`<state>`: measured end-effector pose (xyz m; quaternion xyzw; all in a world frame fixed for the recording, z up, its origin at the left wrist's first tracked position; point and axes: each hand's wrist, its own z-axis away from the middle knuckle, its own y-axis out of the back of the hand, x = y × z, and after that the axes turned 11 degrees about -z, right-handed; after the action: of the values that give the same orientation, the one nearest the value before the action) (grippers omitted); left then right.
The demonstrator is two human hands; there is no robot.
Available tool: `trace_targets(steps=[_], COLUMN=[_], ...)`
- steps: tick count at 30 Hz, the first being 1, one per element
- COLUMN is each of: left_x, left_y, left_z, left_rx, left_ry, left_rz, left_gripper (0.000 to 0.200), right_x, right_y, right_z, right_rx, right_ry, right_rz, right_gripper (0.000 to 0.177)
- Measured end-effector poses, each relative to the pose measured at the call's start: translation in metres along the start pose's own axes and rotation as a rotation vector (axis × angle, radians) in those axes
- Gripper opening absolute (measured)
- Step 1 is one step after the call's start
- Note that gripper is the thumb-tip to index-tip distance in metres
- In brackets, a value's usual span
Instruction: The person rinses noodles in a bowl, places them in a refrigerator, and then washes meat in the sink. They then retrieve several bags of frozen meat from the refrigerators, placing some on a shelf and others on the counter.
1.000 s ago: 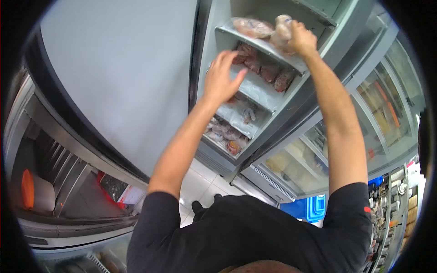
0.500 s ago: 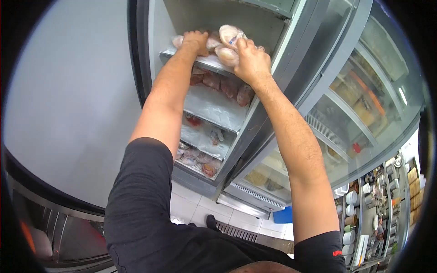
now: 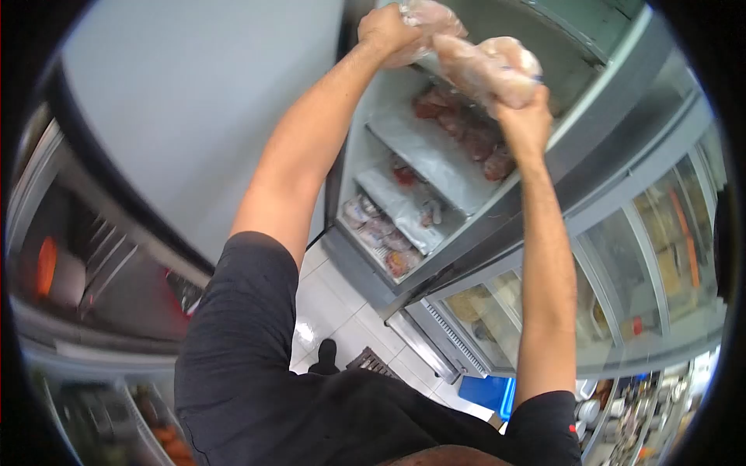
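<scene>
Near the top of the open fridge, my left hand [image 3: 386, 31] is closed on a clear bag of pale meat [image 3: 437, 19]. My right hand [image 3: 526, 123] grips a second clear bag of pale meat [image 3: 486, 68], which has a small blue mark by my fingers. The two bags hang close together at the front of the upper shelf. Below them, wrapped dark red meat [image 3: 466, 132] lies along the back of a plastic-lined shelf [image 3: 423, 155]. My fingertips are partly hidden by the bags.
The grey fridge door [image 3: 194, 101] stands at the left. A glass-door fridge [image 3: 629, 256] is at the right. Lower shelves hold more wrapped pieces [image 3: 377, 225]. On the tiled floor are a blue container [image 3: 482, 392] and a drain grate [image 3: 371, 362]. Shelving with kitchenware [image 3: 645, 412] is at lower right.
Both hands have come out toward the shelf's front edge with the bags. My left hand now holds a bag lifted off the shelf. The view has turned, shifting the fridge to the right.
</scene>
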<state>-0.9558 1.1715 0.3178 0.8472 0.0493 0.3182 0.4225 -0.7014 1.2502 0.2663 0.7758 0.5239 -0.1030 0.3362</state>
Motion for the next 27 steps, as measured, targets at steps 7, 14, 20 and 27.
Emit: trace_targets(steps=[7,14,20,27], left_x=[-0.143,-0.135,-0.068,0.057], left_y=[-0.036,-0.043,-0.045,-0.027], left_z=[0.194,0.535,0.763,1.003], left_rx=[0.137,0.49,0.605,1.136], left_ry=[0.481,0.75,0.844,0.794], left_rz=[1.135,1.42,1.488,1.488], left_gripper=[0.041,0.051,0.047,0.048], right_x=[0.005,0.015,0.005,-0.075], right_y=[0.005,0.007,0.05,0.188], right_z=[0.072,0.261,0.404,0.564], right_rx=[-0.422,-0.91,-1.346,-1.939], right_ry=[-0.49,-0.822,-0.839,-0.614], right_rz=[-1.165,-1.461,-1.523,-1.357], right_gripper=[0.051,0.047,0.036,0.063])
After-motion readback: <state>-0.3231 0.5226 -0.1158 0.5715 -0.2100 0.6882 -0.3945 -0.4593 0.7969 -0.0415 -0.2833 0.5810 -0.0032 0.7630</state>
